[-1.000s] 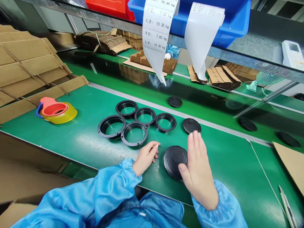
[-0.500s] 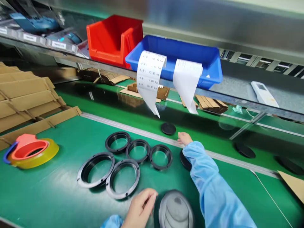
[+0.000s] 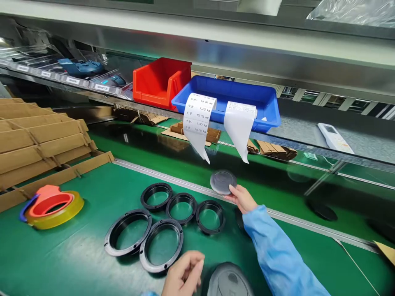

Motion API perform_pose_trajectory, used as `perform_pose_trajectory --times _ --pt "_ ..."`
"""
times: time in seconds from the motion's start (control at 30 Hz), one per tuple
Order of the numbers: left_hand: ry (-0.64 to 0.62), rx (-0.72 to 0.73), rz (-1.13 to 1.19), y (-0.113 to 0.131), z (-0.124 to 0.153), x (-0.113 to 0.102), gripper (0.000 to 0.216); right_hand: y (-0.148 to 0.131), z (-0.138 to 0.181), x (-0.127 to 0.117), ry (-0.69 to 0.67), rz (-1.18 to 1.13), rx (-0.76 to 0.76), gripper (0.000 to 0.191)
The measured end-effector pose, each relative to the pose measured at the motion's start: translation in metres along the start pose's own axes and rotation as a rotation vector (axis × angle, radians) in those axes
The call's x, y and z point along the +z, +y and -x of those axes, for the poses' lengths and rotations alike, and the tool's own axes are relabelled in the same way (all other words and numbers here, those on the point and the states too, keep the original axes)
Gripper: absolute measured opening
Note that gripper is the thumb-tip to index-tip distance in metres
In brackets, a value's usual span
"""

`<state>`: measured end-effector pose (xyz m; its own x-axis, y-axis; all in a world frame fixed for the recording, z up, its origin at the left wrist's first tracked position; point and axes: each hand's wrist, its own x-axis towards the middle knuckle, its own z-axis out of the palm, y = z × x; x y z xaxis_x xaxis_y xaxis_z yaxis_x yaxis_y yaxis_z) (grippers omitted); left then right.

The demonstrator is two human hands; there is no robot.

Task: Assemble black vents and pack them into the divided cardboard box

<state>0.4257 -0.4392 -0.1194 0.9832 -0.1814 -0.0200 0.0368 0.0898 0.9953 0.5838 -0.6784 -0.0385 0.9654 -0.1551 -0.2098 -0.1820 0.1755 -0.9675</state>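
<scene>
My right hand [image 3: 242,198] grips the edge of a round dark grey plastic cover [image 3: 223,182], holding it tilted above the far rail of the belt. Another dark disc [image 3: 240,218] lies partly hidden under my right forearm. My left hand [image 3: 184,273] sits loosely curled at the bottom edge, holding nothing. Beside it is a larger domed grey cover [image 3: 228,282], cut off by the frame. Just above that hand lies a wide black plastic ring [image 3: 161,245], one of several on the green belt [image 3: 77,246].
A roll of yellowish tape in a red dispenser [image 3: 51,207] lies at the left, with cardboard dividers [image 3: 37,142] behind it. Above the belt stand a red bin [image 3: 162,84] and a blue tray [image 3: 225,96] with printed weight labels [image 3: 197,123] hanging down.
My right hand has taken hold of the round cover that lay beyond the rail and raised it. My left hand stays near the large cover. The view has tilted upward.
</scene>
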Motion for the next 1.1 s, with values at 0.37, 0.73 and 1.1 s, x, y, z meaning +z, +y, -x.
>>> perform_pose_trajectory --times 0.37,0.73,1.1 --pt "-0.215 -0.273 0.969 0.079 -0.01 0.021 0.058 0.044 0.198 0.011 -0.272 0.182 -0.143 0.052" --pt "-0.34 -0.292 0.923 0.086 0.027 0.019 0.074 0.04 0.21 0.015 -0.115 0.862 -0.946 0.05" --pt "-0.419 -0.327 0.87 0.085 0.032 0.021 0.082 0.041 0.219 0.013 -0.151 0.527 -0.721 0.062"
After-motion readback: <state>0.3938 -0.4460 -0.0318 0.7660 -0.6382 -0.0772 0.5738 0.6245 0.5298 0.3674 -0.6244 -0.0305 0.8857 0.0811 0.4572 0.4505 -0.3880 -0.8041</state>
